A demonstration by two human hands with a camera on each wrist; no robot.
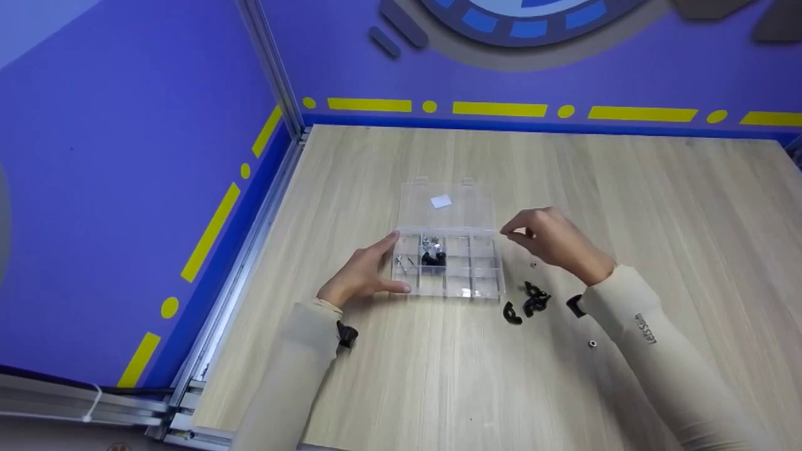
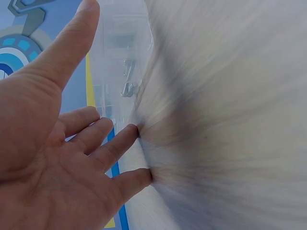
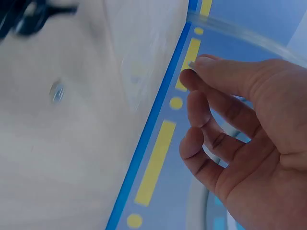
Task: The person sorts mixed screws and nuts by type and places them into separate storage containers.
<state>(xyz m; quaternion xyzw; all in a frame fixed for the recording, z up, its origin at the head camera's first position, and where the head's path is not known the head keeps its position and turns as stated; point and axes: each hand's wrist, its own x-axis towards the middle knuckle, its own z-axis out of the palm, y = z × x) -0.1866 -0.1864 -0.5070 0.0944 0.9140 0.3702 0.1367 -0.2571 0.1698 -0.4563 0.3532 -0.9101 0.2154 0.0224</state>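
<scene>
Far L: L hand (image 1: 363, 272), fingers spread apart at L side of clear box (image 1: 451, 295); exact contact hard to make out. In box: screws (image 1: 400, 263) in L col., blk parts (image 1: 429, 259) + blurry metal bits (image 1: 426, 242) next col. Lid (image 1: 463, 216) laid back w/ white label (image 1: 441, 201). Just R of box: R hand (image 1: 554, 241), thumb + index pinching tiny greyish piece (image 3: 191, 64), mostly hidden, type unclear. Nearer: loose blk curved pcs (image 1: 534, 307), metal nut (image 1: 592, 344) by R sleeve (image 1: 651, 357)

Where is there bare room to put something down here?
Bare table stretches behind the open case to the blue wall, and right of the right sleeve. Crowded: right of the case, where black parts lie near the right hand.
</scene>
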